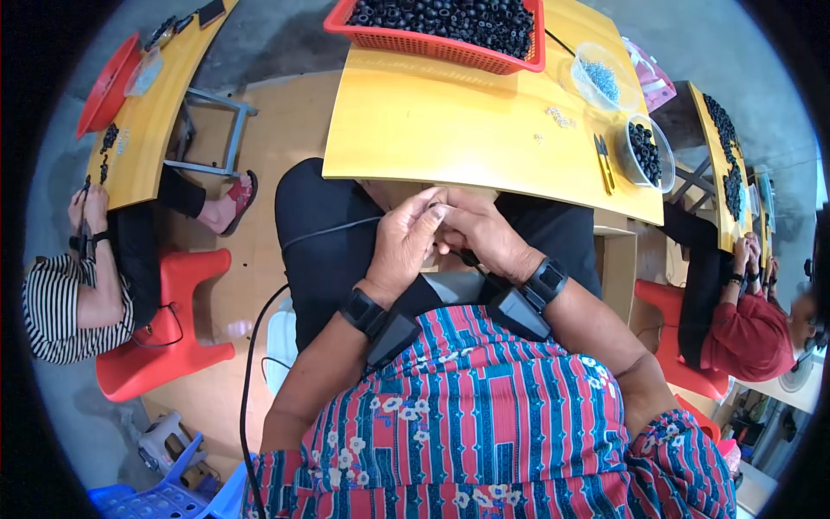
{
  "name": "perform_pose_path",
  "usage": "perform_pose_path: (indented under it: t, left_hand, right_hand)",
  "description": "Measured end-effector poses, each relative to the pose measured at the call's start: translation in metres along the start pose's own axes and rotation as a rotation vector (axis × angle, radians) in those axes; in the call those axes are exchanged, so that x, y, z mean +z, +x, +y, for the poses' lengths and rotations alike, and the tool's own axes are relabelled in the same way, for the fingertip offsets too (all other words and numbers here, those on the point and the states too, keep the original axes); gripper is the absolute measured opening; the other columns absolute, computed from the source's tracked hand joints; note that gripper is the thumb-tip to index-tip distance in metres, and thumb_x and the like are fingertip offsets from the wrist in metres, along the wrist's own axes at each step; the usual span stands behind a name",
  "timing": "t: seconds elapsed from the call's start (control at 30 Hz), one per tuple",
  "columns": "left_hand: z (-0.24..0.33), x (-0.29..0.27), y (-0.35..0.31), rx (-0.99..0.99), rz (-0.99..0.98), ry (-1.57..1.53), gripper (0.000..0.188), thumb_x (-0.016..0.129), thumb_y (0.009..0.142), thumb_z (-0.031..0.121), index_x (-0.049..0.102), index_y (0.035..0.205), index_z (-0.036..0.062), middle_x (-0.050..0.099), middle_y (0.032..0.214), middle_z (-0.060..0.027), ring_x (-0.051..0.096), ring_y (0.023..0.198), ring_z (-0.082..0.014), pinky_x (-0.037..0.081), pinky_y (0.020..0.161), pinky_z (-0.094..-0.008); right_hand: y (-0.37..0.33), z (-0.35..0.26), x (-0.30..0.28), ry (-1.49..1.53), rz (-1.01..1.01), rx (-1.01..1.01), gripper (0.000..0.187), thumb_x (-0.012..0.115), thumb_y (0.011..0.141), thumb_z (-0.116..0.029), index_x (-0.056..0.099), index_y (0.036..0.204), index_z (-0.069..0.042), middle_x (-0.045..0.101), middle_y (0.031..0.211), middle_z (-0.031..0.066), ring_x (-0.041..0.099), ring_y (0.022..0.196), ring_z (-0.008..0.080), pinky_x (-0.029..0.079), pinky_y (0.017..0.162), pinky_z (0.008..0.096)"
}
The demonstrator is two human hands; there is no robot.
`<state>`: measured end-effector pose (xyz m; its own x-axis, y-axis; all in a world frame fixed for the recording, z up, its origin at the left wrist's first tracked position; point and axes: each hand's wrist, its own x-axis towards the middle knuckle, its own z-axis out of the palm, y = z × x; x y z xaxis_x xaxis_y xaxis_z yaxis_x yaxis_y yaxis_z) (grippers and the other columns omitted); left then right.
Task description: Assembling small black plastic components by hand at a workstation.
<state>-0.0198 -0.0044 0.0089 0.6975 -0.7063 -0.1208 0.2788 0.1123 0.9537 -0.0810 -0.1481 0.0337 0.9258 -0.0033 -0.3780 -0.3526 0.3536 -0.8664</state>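
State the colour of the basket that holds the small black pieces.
Red; the basket shows best in the head view.

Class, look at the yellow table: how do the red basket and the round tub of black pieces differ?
Colour: the basket is red; the tub is clear.
Shape: the basket is rectangular, the tub round.
Size: the basket is much larger than the tub.
Shared: both stand on the yellow table and hold small black pieces.
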Motion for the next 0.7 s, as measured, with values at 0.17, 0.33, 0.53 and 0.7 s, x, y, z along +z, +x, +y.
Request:
perform_pose_path:
  t: [0.17,0.33,0.53,0.7]
  left_hand:
    - [0.0028,-0.0038,0.0003,0.038,0.051,0.038,0.030,0.056,0.095,0.010,0.056,0.122,-0.0005,0.060,0.084,0.0025,0.045,0.061,0.0003,0.040,0.053,-0.0164]
    - [-0.0042,-0.0076,0.0034,0.109,0.096,0.090,0.024,0.059,0.091,0.003,0.061,0.114,-0.0019,0.065,0.090,-0.0016,0.056,0.078,-0.0033,0.048,0.070,-0.0199]
    - [0.0023,-0.0048,0.0008,0.073,0.109,0.073,0.019,0.061,0.090,0.002,0.064,0.109,-0.0022,0.066,0.087,-0.0025,0.057,0.076,-0.0058,0.048,0.069,-0.0209]
    - [0.0031,-0.0054,0.0004,0.112,0.099,0.141,0.019,0.061,0.090,0.002,0.064,0.108,-0.0023,0.066,0.085,-0.0025,0.057,0.071,-0.0054,0.048,0.065,-0.0205]
  right_hand:
    - [-0.0022,-0.0098,-0.0052,0.458,-0.081,0.126,0.021,0.048,0.099,-0.023,0.053,0.095,-0.003,0.047,0.074,0.0007,0.045,0.061,0.0114,0.048,0.063,0.0303]
    - [-0.0024,-0.0082,-0.0046,0.521,-0.128,0.140,0.023,0.049,0.099,-0.027,0.052,0.094,-0.004,0.045,0.073,-0.0008,0.042,0.060,0.0098,0.046,0.064,0.0296]
    - [-0.0036,-0.0076,-0.0072,0.489,-0.137,0.171,0.022,0.050,0.098,-0.028,0.052,0.091,-0.007,0.043,0.073,-0.0021,0.039,0.059,0.0087,0.046,0.065,0.0293]
    - [-0.0026,-0.0060,-0.0077,0.443,-0.126,0.161,0.020,0.049,0.099,-0.026,0.051,0.090,-0.008,0.041,0.073,-0.0027,0.037,0.059,0.0085,0.046,0.064,0.0291]
